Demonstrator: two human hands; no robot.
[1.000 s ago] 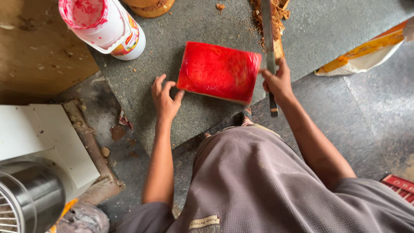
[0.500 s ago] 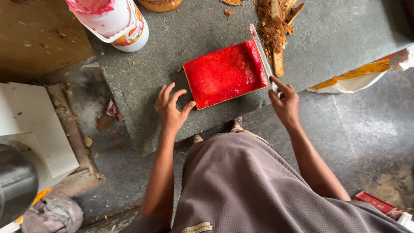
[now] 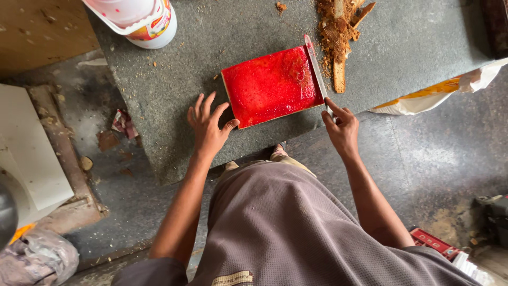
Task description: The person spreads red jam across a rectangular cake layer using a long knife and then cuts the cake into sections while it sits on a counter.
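I am pressing my left hand [image 3: 207, 127] flat, fingers spread and holding nothing, on the grey stone slab [image 3: 174, 79], its thumb just touching the red block [image 3: 272, 85] lying at two o'clock from it. My right hand [image 3: 341, 127] is closing round the handle of a long knife [image 3: 316, 71], whose blade is lying along the block's right edge. At eleven o'clock a white jar [image 3: 143, 21] with a red and yellow label is standing. At one o'clock brown shavings [image 3: 338, 32] are lying; a white and yellow bag [image 3: 439, 92] is slumping at three.
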